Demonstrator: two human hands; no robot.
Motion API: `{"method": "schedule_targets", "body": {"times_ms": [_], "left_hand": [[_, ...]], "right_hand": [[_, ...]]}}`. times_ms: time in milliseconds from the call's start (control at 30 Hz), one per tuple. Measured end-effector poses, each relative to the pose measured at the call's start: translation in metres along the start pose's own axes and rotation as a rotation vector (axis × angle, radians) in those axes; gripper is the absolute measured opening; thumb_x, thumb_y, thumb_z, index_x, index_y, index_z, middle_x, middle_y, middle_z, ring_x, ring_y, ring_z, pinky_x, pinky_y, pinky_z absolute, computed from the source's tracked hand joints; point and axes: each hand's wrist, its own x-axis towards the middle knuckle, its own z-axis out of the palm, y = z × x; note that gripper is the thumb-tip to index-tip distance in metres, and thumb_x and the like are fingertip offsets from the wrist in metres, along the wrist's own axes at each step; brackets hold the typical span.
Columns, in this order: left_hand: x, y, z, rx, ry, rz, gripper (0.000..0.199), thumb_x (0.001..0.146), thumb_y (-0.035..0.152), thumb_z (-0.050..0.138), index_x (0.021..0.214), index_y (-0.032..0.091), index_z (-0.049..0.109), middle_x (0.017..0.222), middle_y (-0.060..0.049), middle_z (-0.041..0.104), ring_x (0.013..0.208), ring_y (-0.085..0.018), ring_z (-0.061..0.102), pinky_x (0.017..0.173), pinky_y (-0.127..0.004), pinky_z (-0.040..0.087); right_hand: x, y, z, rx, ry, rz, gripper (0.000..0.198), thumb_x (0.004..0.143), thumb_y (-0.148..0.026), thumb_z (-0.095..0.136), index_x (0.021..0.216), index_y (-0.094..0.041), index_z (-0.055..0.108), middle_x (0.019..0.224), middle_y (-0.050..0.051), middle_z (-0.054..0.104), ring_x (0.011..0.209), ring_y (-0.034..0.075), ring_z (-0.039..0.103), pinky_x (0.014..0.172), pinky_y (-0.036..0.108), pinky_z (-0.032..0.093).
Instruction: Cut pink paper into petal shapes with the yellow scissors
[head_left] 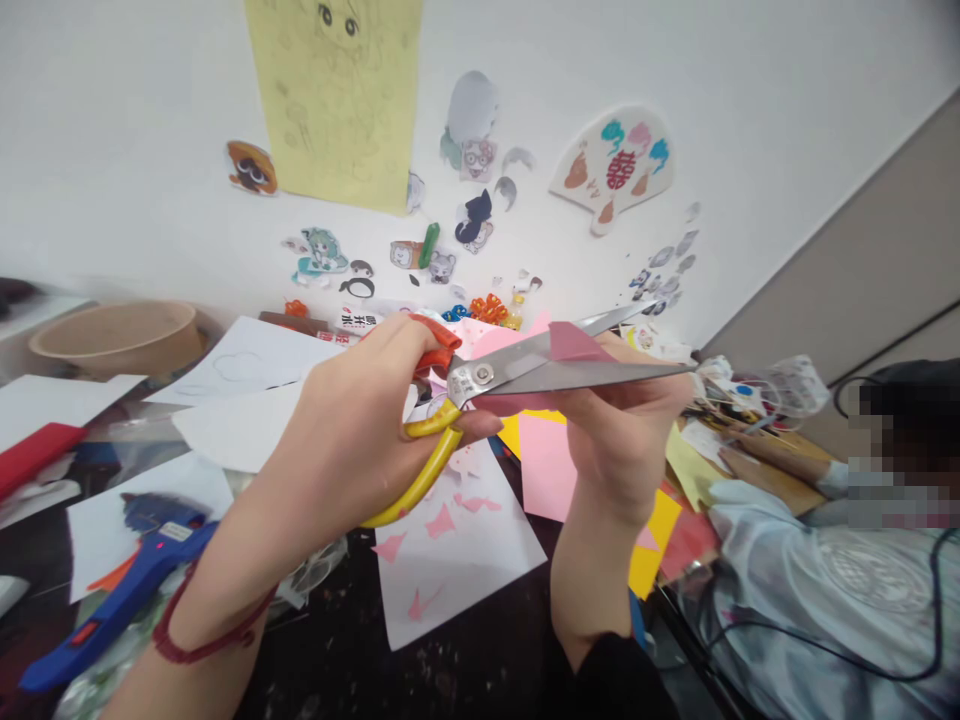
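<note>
My left hand [352, 420] is wrapped round the scissors [484, 375], which have one red-orange handle and one yellow handle. Their blades are spread and point right, with pink paper [574, 342] between them. My right hand [626, 415] grips that pink paper from behind the blades, and part of the grip is hidden. Below the hands, several pink scraps [441, 520] lie on a white sheet [465, 590]. A flat pink sheet [544, 465] rests beside my right wrist, over yellow paper [652, 560].
At left are a blue glue gun [135, 590], white papers [240, 360], a red object [37, 460] and a round tan bowl [116, 335]. Stickers and a paper fan [619, 165] are on the wall behind. Another person [840, 590] sits close at right, with a black cable [825, 655].
</note>
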Motion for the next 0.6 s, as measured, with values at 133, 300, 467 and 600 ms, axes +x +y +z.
{"method": "schedule_targets", "body": {"times_ms": [133,300,467,600], "left_hand": [[-0.0002,0.0010,-0.0009,-0.002,-0.002,0.001,0.036,0.085,0.052,0.066,0.096,0.023,0.047,0.089,-0.003,0.057,0.077,-0.022,0.057,0.061,-0.036,0.039],[-0.0006,0.0017,-0.0008,0.015,0.002,-0.003,0.039,0.084,0.055,0.066,0.096,0.023,0.048,0.090,-0.003,0.058,0.076,-0.021,0.056,0.062,-0.036,0.039],[-0.0028,0.0010,-0.0025,0.033,0.019,0.009,0.038,0.084,0.055,0.066,0.096,0.023,0.049,0.088,-0.001,0.058,0.074,-0.019,0.056,0.062,-0.033,0.038],[-0.0032,0.0020,-0.0040,0.036,0.004,0.005,0.038,0.084,0.053,0.067,0.098,0.023,0.049,0.091,-0.002,0.059,0.077,-0.020,0.058,0.063,-0.033,0.039]], "right_hand": [[-0.0006,0.0008,0.0002,0.037,-0.011,-0.015,0.028,0.073,-0.003,0.076,0.087,-0.026,0.081,0.079,-0.004,0.076,0.069,0.013,0.067,0.062,0.029,0.052],[-0.0002,-0.0013,0.0007,0.022,-0.021,-0.003,0.027,0.072,-0.006,0.080,0.085,-0.029,0.081,0.078,-0.004,0.076,0.072,0.015,0.068,0.064,0.031,0.055],[-0.0005,-0.0040,0.0001,-0.018,-0.010,0.019,0.022,0.072,-0.009,0.080,0.082,-0.029,0.080,0.076,-0.004,0.075,0.070,0.015,0.067,0.064,0.031,0.054],[-0.0009,-0.0074,-0.0003,-0.024,-0.013,0.019,0.022,0.073,-0.010,0.080,0.085,-0.029,0.080,0.078,-0.003,0.076,0.072,0.016,0.069,0.066,0.033,0.056]]}}
